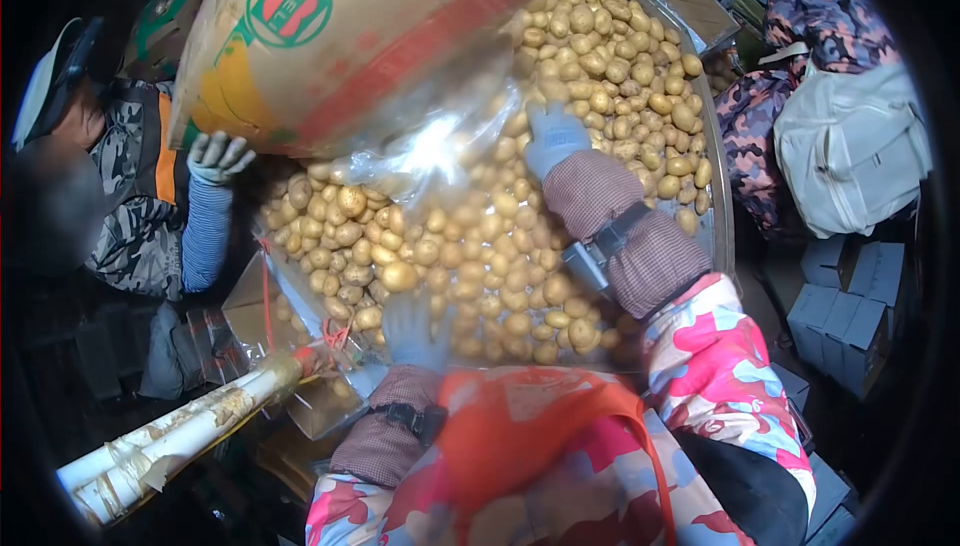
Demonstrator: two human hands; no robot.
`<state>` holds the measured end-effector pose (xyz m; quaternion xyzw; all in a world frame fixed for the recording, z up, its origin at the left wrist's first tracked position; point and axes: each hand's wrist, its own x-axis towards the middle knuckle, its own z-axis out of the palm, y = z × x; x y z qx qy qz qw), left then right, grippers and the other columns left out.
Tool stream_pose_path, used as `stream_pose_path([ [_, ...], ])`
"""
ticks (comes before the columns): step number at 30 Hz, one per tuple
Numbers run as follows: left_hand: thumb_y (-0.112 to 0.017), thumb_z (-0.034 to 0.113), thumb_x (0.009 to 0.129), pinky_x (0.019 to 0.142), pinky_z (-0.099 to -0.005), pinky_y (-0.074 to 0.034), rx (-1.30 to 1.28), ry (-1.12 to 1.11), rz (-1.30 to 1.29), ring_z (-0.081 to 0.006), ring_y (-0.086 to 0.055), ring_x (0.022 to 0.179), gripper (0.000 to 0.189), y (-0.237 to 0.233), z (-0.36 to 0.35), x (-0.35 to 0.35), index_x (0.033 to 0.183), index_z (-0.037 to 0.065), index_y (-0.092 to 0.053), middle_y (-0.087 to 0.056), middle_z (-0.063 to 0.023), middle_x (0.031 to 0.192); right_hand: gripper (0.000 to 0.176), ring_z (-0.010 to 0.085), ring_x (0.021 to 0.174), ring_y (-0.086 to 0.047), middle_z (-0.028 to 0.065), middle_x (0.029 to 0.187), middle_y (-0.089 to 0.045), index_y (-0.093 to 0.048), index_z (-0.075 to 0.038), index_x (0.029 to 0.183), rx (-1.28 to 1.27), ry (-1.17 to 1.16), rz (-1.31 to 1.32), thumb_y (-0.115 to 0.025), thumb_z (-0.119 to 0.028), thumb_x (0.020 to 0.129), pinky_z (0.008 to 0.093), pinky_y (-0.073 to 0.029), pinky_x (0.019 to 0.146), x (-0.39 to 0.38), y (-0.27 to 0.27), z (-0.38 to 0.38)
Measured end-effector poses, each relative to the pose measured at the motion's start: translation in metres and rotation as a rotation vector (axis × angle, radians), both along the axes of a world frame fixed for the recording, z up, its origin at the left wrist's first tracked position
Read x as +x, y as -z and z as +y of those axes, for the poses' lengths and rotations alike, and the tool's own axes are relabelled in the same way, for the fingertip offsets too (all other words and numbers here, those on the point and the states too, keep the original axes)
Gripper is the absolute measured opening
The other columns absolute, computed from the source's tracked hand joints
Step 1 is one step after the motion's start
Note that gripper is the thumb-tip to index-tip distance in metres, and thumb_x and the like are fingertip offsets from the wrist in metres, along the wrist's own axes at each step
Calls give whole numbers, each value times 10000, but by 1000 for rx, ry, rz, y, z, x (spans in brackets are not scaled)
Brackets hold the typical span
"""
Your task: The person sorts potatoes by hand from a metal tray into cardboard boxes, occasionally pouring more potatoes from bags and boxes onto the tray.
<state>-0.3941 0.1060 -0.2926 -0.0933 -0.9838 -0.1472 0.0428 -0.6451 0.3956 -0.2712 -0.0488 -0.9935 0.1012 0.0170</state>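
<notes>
A cardboard box [330,36] with a clear plastic liner [440,141] is tipped over a large heap of small yellow potatoes [480,246] in a round metal tray [718,196]. My right hand [553,138], in a pale blue glove, reaches up to the liner's edge and grips it beside the box mouth. My gloved left hand [410,331] lies spread on the potatoes at the near edge of the heap, blurred behind clear plastic. An orange mesh bag [520,426] hangs against my chest.
A co-worker at the left, in a camouflage jacket, holds the box's lower corner with a white-gloved hand [218,156]. A taped white pipe [170,436] runs along the lower left. A white backpack [850,146] and grey boxes [845,316] stand at the right.
</notes>
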Motion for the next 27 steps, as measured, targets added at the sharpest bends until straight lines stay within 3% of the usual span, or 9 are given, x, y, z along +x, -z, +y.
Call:
stream_pose_path([
  [3,-731,257,853,1121,-560,-331,14,-28,-66,-449,-453,1312,605,0,-1,4,1393,51,-555,-484,-243,1412,463,390,1259,-572,238,1373,-570,-557,-136,1411,-214,-46,-124,-512,-122,951,457,-454,1095,9,-12,13],
  [6,-730,244,848,1122,-565,-332,4,6,-24,-453,-446,1323,614,6,-4,3,1400,50,-545,-475,-250,1427,449,374,1258,-567,186,1385,-532,-549,-194,1387,-397,-82,-110,-597,-209,940,460,-500,1034,11,8,37],
  [9,-730,241,844,1122,-565,-333,3,4,-39,-455,-445,1323,619,2,-3,5,1404,55,-542,-477,-252,1422,502,367,1297,-544,175,1431,-513,-506,-175,1435,-182,-209,-198,-602,-258,949,453,-488,1061,16,13,38],
  [15,-732,246,843,1132,-571,-320,17,1,-65,-459,-437,1326,643,4,-3,2,1425,62,-529,-473,-252,1419,601,346,1350,-528,175,1493,-495,-502,-160,1484,-334,12,-396,-650,-327,927,437,-465,1101,7,-32,30],
  [18,-728,247,843,1128,-574,-320,3,9,-28,-460,-432,1328,654,6,-2,1,1435,65,-521,-467,-256,1420,609,333,1345,-544,185,1465,-530,-555,-156,1457,-515,-74,-265,-691,-351,896,410,-455,1116,14,-14,45],
  [23,-718,247,851,1138,-583,-311,13,-11,-75,-467,-425,1334,648,0,0,3,1440,66,-518,-461,-263,1426,606,332,1317,-562,195,1428,-557,-598,-154,1415,-782,-15,-33,-724,-379,867,391,-427,1137,6,-5,64],
  [25,-717,247,851,1140,-589,-309,7,-13,-86,-472,-424,1332,646,2,-1,-1,1438,65,-519,-460,-265,1428,575,344,1307,-568,183,1424,-568,-609,-182,1399,-745,-81,16,-708,-387,872,402,-437,1127,-22,3,75],
  [27,-718,247,848,1142,-595,-306,-24,-2,-96,-478,-423,1330,645,4,-1,0,1434,64,-522,-459,-266,1429,501,365,1289,-581,165,1410,-594,-644,-222,1354,-538,-215,-78,-672,-390,883,426,-463,1103,-47,2,74],
])
